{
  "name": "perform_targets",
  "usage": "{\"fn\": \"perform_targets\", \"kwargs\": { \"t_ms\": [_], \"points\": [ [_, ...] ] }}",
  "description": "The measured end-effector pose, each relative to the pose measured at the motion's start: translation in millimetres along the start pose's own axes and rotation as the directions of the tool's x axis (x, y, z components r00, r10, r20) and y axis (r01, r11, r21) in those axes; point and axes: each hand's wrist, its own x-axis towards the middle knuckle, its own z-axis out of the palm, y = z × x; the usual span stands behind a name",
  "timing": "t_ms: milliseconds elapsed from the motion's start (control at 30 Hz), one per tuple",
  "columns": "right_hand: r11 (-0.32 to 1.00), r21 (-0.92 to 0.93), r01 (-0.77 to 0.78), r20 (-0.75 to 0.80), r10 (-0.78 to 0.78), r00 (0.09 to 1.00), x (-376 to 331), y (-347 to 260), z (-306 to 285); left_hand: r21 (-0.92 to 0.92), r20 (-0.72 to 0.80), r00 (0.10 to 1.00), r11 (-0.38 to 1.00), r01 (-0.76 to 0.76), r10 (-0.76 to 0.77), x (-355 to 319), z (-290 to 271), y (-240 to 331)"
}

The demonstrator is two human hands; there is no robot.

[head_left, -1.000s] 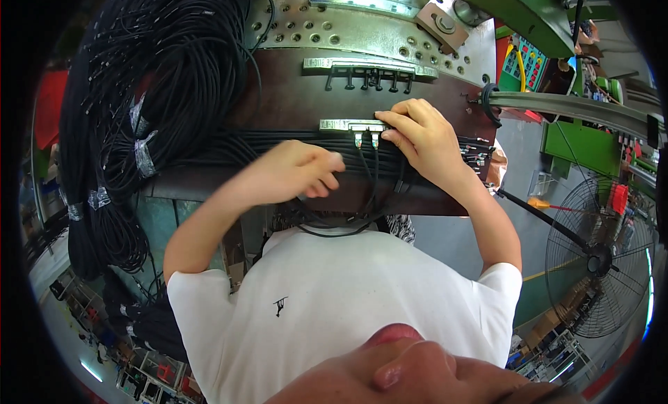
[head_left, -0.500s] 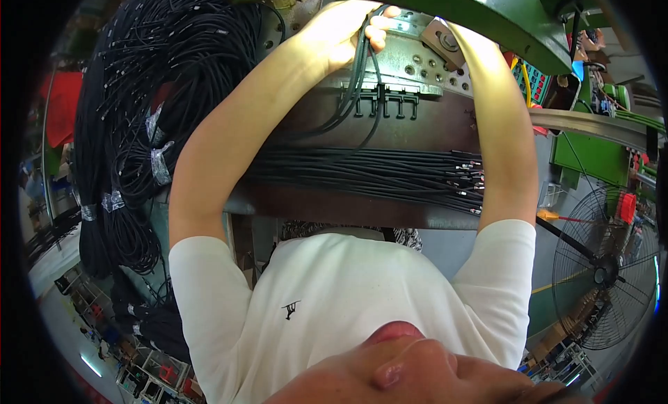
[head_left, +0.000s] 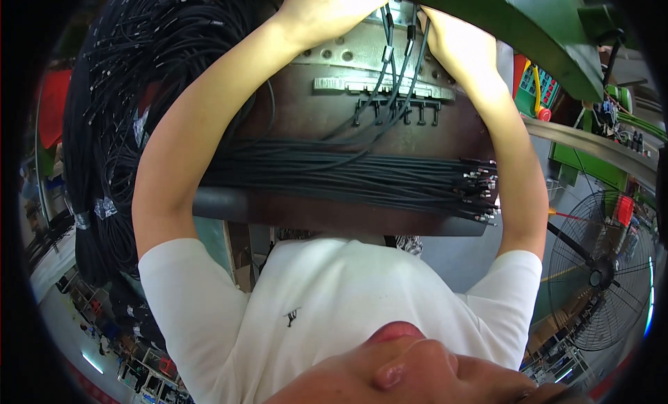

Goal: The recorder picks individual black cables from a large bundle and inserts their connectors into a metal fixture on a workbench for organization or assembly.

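Several black cables [head_left: 399,91] run up from the bench through a black slotted holder [head_left: 400,112] to a metal plate [head_left: 358,45]. Short dark sleeves [head_left: 410,32] sit on them. On the left side of these cables, my left hand [head_left: 330,13] is closed, its fingertips at a cable's upper part. My right hand [head_left: 460,41] curls in from the other side, thumb side against the rightmost cable. The top of the picture and a green machine frame cut off part of both hands' fingers.
A green machine arm [head_left: 529,21] arches over the hands. Across the bench lies a row of black cables [head_left: 334,174] with metal ends at right. A large cable bundle [head_left: 167,49] hangs at left. A control box [head_left: 543,84] and a fan [head_left: 600,272] are at right.
My left hand no longer shows a gathered bunch; its cables now spread apart up through the holder. My right hand has come into view beside them. The wooden-looking block is no longer visible.
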Motion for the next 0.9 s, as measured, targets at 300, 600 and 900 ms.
{"fn": "perform_targets", "kwargs": {
  "t_ms": [300, 600, 900],
  "points": [
    [0.986, 0.097, -0.137, 0.016, 0.136, 0.991, -3, 17, 14, 0.078, -0.139, 0.982, 0.99, -0.121, 0.131, 3, 8, -5],
    [0.966, 0.19, -0.174, 0.052, 0.167, 0.985, -16, 26, 20, 0.232, -0.114, 0.991, 0.972, -0.043, 0.071, -6, 10, -6],
    [0.884, 0.296, -0.362, 0.164, 0.326, 0.931, -2, 23, 5, 0.385, -0.082, 0.995, 0.923, -0.017, 0.053, -17, 3, 9]
  ]
}}
